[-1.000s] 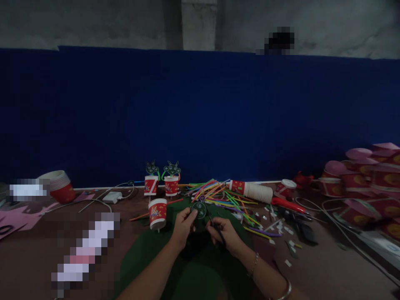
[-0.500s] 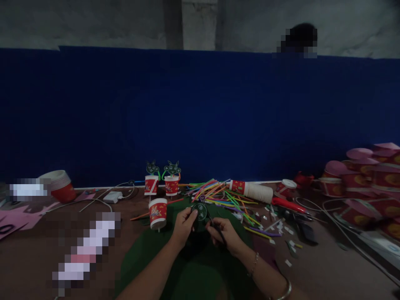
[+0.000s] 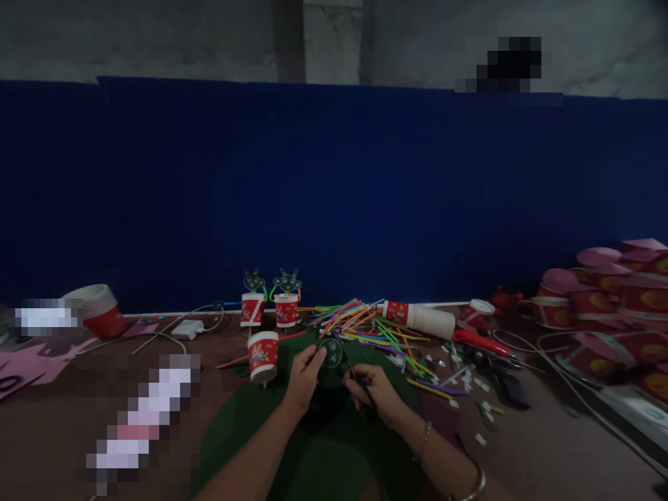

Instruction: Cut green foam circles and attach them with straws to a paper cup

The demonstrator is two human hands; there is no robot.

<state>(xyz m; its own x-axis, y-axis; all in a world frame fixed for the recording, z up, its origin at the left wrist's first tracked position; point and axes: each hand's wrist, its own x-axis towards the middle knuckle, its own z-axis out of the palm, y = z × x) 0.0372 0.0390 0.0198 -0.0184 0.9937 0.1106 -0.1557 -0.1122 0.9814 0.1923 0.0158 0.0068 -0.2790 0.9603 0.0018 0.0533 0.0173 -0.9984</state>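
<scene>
Between thumb and fingers my left hand [image 3: 307,372] pinches a dark green paper cutout [image 3: 330,353] with a round white-outlined drawing on it. My right hand [image 3: 371,390] is closed around the handles of black scissors [image 3: 367,394], whose blades point up beside the cutout's right edge. Both hands are above a large green sheet [image 3: 250,431]. To the left of my left hand is a red patterned paper cup [image 3: 264,357]. Two more cups with green animal faces, a left one [image 3: 252,308] and a right one [image 3: 287,310], stand behind it.
Colourful straws [image 3: 360,320] are heaped behind my hands. A row of nested paper cups [image 3: 431,321] lies on its side there. White scraps [image 3: 481,384] and a red-handled tool [image 3: 485,342] are at right, with stacked red cups [image 3: 600,303] beyond. A blue partition [image 3: 334,195] closes the back.
The paper cutout has shifted and turned slightly left in my left hand. The scissor blades now show more clearly beside it. The dark shape above the partition has moved a little right.
</scene>
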